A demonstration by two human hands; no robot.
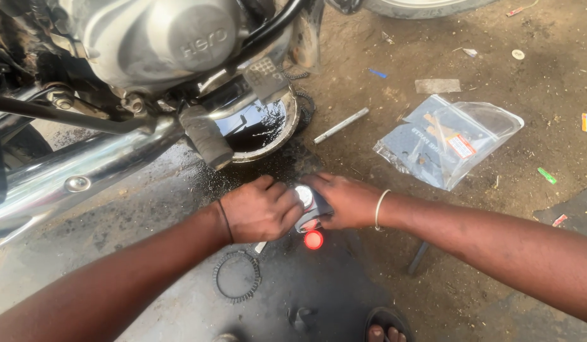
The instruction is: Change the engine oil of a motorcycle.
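I see my left hand (pixel 260 210) and right hand (pixel 344 201) both closed on a small grey bottle (pixel 309 206). Its silver mouth sits between my fingertips. A red cap (pixel 313 239) lies just below the grip.

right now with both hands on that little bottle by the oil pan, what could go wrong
The left hand and right hand work the small bottle over oil-wet ground: it could slip or tip. The red cap lies loose and may roll off. The full drain pan sits close; a knock could spill it.

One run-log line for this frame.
left hand: on small grey container | right hand: holding it | red cap: on ground | oil pan: under engine
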